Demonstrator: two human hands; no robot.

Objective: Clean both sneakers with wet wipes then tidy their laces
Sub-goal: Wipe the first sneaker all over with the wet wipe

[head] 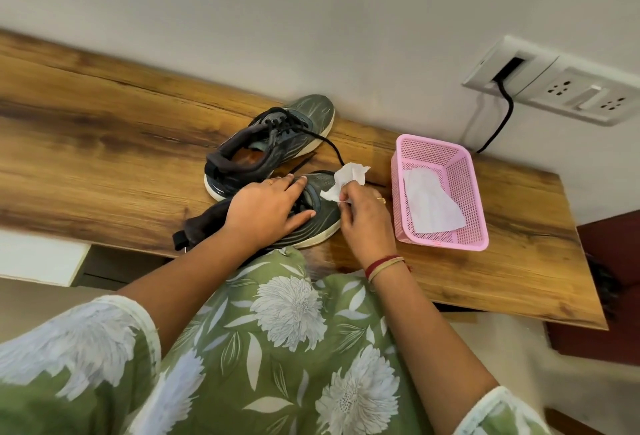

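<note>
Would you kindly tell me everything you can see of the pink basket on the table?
The pink basket is rectangular, seemingly plastic, with fine mesh walls and floor and a solid rim. It stands upright on the wooden table, right of the near sneaker. One white wipe lies spread on its floor. Neither the left hand nor the right hand, pinching a second wipe, touches it.

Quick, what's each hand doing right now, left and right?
Left hand: open, fingers straight, pressing down on the near sneaker.
Right hand: pinching a white wet wipe above that sneaker's toe.
</note>
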